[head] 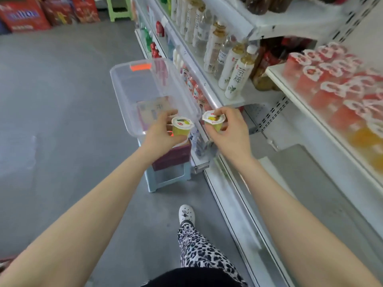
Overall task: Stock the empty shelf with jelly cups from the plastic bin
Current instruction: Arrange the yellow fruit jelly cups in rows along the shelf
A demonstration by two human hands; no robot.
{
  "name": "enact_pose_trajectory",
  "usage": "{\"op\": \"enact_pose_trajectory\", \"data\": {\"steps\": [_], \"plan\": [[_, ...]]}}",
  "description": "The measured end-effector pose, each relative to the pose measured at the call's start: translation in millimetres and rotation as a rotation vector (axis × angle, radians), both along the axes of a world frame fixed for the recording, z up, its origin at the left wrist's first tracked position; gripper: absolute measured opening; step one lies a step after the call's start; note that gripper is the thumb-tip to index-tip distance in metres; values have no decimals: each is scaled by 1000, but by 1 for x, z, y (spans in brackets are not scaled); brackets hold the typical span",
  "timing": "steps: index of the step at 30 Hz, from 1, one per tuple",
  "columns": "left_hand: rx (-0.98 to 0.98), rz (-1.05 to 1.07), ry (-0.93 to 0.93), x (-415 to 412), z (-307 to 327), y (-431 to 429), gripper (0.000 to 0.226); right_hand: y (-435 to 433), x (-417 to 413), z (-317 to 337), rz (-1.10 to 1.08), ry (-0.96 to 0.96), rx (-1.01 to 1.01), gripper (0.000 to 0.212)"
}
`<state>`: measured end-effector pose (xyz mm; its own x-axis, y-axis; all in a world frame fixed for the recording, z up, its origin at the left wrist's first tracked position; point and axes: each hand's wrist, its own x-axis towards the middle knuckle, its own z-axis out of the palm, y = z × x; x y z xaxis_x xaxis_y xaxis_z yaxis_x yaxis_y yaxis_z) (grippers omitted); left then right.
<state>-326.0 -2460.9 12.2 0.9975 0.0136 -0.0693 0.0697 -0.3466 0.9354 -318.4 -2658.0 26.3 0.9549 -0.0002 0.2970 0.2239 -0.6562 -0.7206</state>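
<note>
My left hand point(162, 131) grips a yellow jelly cup point(182, 126) with a white foil lid, held upright at the near end of the clear plastic bin point(124, 96). My right hand point(230, 131) pinches a second yellow jelly cup point(213, 121), tilted slightly, just right of the bin's near corner. The bin rests on a stool and boxes and looks nearly bare inside. To the right, the white shelf point(290, 96) carries rows of red jelly cups point(323, 83) and some orange ones point(364, 139) nearer to me.
Tall tea bottles point(238, 75) fill the shelf section beyond the jelly cups. A light blue stool point(165, 179) with maroon boxes stands under the bin. Grey floor spreads to the left; red cartons point(24, 15) sit far back. My leg and white shoe point(186, 214) are below.
</note>
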Motion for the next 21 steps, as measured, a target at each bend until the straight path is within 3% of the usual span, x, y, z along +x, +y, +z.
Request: {"op": "enact_pose_trajectory", "data": {"steps": [7,15,21], "plan": [[50,-247,-143,-91,31,-62,57,-67,-130,32,-196,-81,-7,30],[8,-487,-185,-174,61,-146,60,-144,-256,73,-431,-122,-56,31],[26,-572,-262,-222,83,-215,56,-206,-332,95,-560,-175,-119,34]]}}
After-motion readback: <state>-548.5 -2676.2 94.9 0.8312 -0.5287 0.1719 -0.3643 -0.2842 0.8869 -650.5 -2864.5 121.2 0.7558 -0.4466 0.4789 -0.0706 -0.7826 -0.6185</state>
